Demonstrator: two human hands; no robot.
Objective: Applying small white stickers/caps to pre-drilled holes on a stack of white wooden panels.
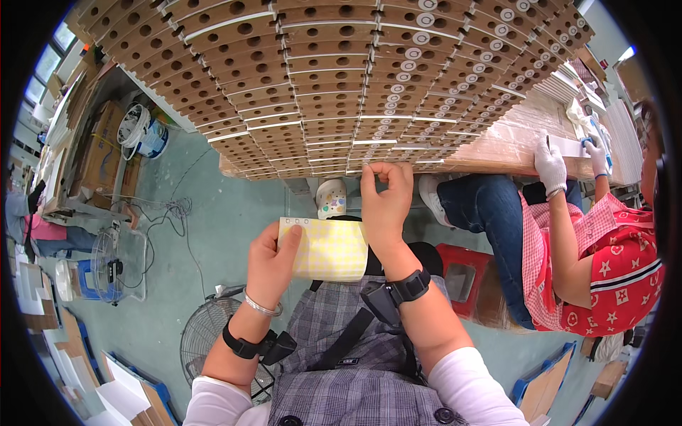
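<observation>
My left hand grips the left end of a yellow-and-white checked sticker sheet, thumb on top, held level above my lap. A few small round outlines show along the sheet's upper left edge. My right hand is raised to the near edge of a large stack of brown cardboard pieces. Its fingers are curled with the tips together at that edge; whatever they may hold is hidden. Round dark holes run through the pieces in rows. White round stickers mark many pieces in the right-hand columns.
A co-worker in a red patterned top sits at the right, with gloved hands over the wooden tabletop. Floor fans, loose cables and a white bucket stand or lie at the left. A red stool is beside me.
</observation>
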